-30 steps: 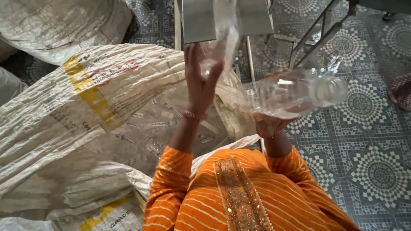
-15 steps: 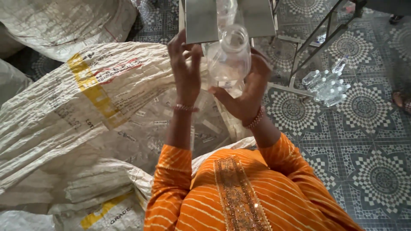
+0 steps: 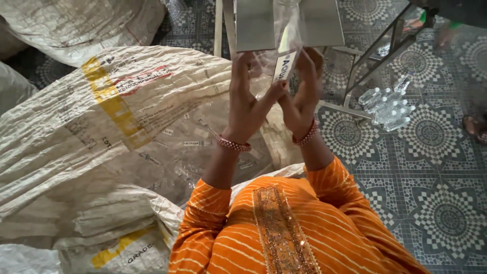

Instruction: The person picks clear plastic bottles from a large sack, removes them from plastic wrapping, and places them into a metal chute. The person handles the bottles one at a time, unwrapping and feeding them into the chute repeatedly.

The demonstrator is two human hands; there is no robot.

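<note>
To the left of the bottle lay the big woven off-white plastic sack with a yellow stripe (image 3: 116, 132), spread wide and crumpled, with more sacks of the same cloth behind it and below it.

Your left hand (image 3: 247, 104) was raised in front of you, fingers up along the left side of the clear, thin-walled plastic bottle (image 3: 284, 48), its thumb reaching across toward your other hand. It looked closed around the bottle's lower part, though the clear wall made the exact contact hard to read.

The bottle stood upright between both hands, above your palms, its neck rising toward the grey metal panel (image 3: 256, 23) behind it. It looked empty, so you could judge it very light, and soft enough to dent under a hard squeeze. The smooth wall would be slippery; the firmer places to hold would be the neck and the base.

Just right of the bottle's middle, your right hand (image 3: 303, 96) pinched the white paper label (image 3: 284, 66), which stood partly off the wall. The label looked thin and likely to tear if pulled unevenly.

Farther right of the bottle, well apart, a small heap of similar clear bottles (image 3: 388, 106) lay on the patterned blue and white tiled floor (image 3: 436, 203), beside a metal frame leg (image 3: 375, 48).
</note>
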